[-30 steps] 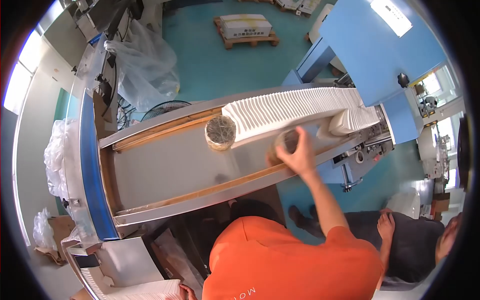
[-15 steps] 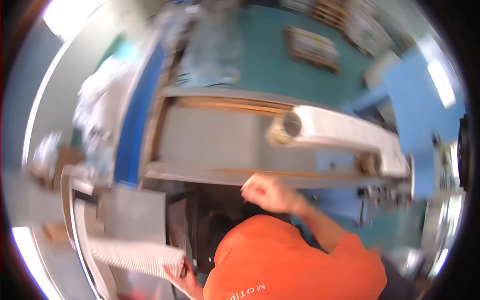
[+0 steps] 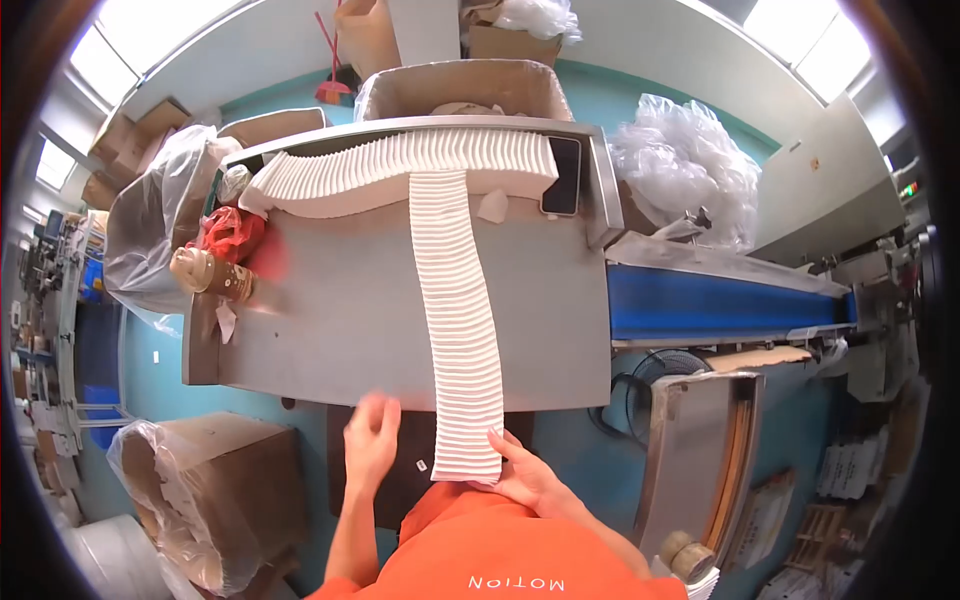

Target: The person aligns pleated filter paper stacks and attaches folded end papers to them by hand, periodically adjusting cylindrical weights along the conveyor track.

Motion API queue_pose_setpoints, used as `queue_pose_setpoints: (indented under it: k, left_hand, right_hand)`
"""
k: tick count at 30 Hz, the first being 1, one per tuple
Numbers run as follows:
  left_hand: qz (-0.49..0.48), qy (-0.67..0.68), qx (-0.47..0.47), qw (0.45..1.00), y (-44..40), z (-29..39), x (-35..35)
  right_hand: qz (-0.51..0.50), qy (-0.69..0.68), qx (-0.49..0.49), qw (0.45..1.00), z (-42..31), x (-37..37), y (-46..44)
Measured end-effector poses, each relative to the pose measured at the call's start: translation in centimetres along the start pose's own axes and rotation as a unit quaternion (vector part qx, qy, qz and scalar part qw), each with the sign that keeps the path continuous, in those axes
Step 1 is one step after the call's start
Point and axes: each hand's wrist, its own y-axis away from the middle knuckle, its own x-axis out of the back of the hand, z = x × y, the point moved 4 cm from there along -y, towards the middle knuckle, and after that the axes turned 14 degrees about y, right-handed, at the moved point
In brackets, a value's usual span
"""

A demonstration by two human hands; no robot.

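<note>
The right grip (image 3: 528, 480) is closed on the near end of the long stack (image 3: 457, 320), thumb along its right side, most fingers hidden beneath. From there the stack's long axis runs straight ahead, bending a little left, its near end overhanging the table (image 3: 330, 330). The right grip is the nearer one, touching it; the left grip (image 3: 370, 440) hangs apart, left of that end, fingers bent but blurred, so I cannot tell how far open it is or whether it holds anything.

Farther ahead and left of the right grip are one cup (image 3: 212, 273) and, just past it, one red bag (image 3: 232, 235). Two larger scraps (image 3: 493, 207) show, one ahead, one left. Farthest on the table, one cross stack (image 3: 400, 175) lies sideways where the long one meets it: two stacks in all. One phone (image 3: 562, 177) sits at its right end.
</note>
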Motion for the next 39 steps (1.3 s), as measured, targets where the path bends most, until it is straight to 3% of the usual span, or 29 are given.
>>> queue_pose_setpoints:
  k: [1, 2, 4, 8, 11, 15, 20, 24, 28, 32, 35, 38, 39]
  left_hand:
    - [0.075, -0.109, -0.208, 0.969, -3.0, 2.0, -0.4]
    - [0.024, -0.106, -0.220, 0.969, -5.7, 5.1, -1.6]
    - [0.028, -0.134, -0.409, 0.902, -11.7, 9.1, -5.3]
    - [0.033, -0.201, -0.498, 0.843, -22.7, 11.6, -11.7]
    - [0.030, -0.316, -0.476, 0.820, -27.7, 14.3, -16.4]
    - [0.029, -0.356, -0.491, 0.794, -27.3, 14.5, -16.6]
    - [0.036, -0.367, -0.415, 0.832, -26.3, 14.5, -14.5]
    - [0.080, -0.393, -0.298, 0.866, -22.5, 12.3, -8.8]
    - [0.160, -0.371, -0.151, 0.902, -18.7, 9.4, -3.1]
    - [0.238, -0.366, -0.053, 0.898, -16.6, 6.1, 1.2]
    - [0.292, -0.342, -0.029, 0.893, -16.0, 4.2, 5.2]
    - [0.328, -0.312, -0.033, 0.891, -15.2, 3.2, 7.8]
    - [0.334, -0.306, -0.036, 0.891, -14.7, 3.0, 8.2]
  right_hand:
    - [0.016, 0.008, -0.011, 1.000, -0.6, -0.6, 0.2]
    - [0.027, 0.000, -0.015, 1.000, -0.9, -0.5, 0.2]
    - [0.051, -0.019, -0.021, 0.998, -0.8, -0.5, 0.3]
    - [0.103, -0.069, -0.019, 0.992, -0.4, -1.0, 0.4]
    - [0.104, -0.106, -0.021, 0.989, 0.3, -0.8, 0.6]
    - [0.119, -0.082, -0.018, 0.989, -0.4, 0.3, 0.2]
    - [0.059, 0.028, -0.016, 0.998, -3.2, 2.5, 1.1]
    - [0.119, 0.198, -0.036, 0.972, -8.5, 7.7, 4.5]
    - [0.174, 0.540, 0.039, 0.822, -18.7, 8.7, 5.0]
    - [0.148, 0.693, 0.038, 0.704, -25.5, 6.1, 0.8]
    - [0.326, 0.790, 0.201, 0.479, -26.7, 3.9, -0.6]
    - [0.336, 0.599, 0.277, 0.672, -26.0, 8.4, -2.5]
    - [0.281, 0.562, 0.345, 0.697, -25.7, 10.0, -3.1]
